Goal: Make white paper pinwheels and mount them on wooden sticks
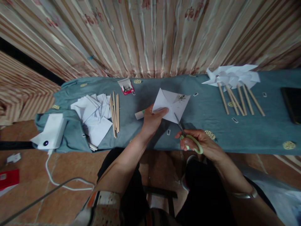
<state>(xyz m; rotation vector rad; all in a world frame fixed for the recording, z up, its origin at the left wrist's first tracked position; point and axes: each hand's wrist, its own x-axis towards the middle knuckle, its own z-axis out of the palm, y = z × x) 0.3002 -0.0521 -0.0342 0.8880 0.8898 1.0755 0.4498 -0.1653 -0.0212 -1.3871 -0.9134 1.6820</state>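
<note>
Paper square (pixel 172 100), creased diagonally, pinched in your left hand (pixel 152 118) above the worktop (pixel 249 135); your right hand (pixel 199 139) grips green-handled scissors (pixel 199 148), blades at its near edge.
A partly hidden white-and-green object (pixel 139 115) lies just beside your left hand; farther left are smooth wooden sticks (pixel 118 113), fanned white sheets (pixel 100 130) and an open red box (pixel 128 92); pointed paper pinwheels (pixel 231 77) lie right, on soft blue-green cloth (pixel 235 144).
</note>
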